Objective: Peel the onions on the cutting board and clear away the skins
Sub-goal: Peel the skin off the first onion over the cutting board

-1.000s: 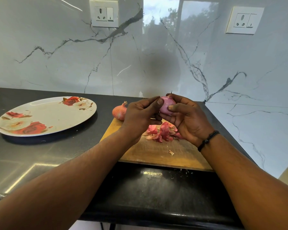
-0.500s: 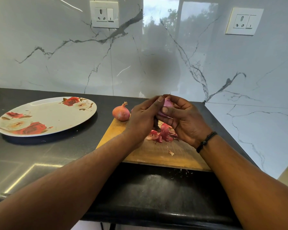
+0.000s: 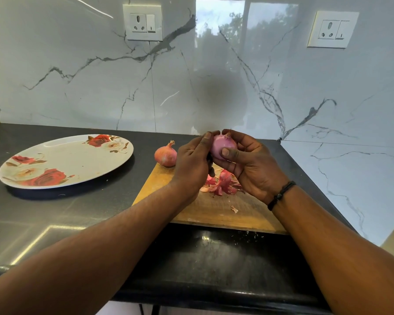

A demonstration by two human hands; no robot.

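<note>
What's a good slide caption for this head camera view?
Both hands hold a peeled onion above skins on the cutting board.

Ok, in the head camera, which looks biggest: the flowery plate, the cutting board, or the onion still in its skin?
1. Flowery plate and cutting board: too alike to rank, and hands hide part of the board.
2. Unpeeled onion: clearly smallest.

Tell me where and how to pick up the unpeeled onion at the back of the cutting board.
Grip the unpeeled onion round its wide middle, coming from above and the left. Its thin stem tuft points up and would likely tear off, and the left hand crowds its right side.
</note>
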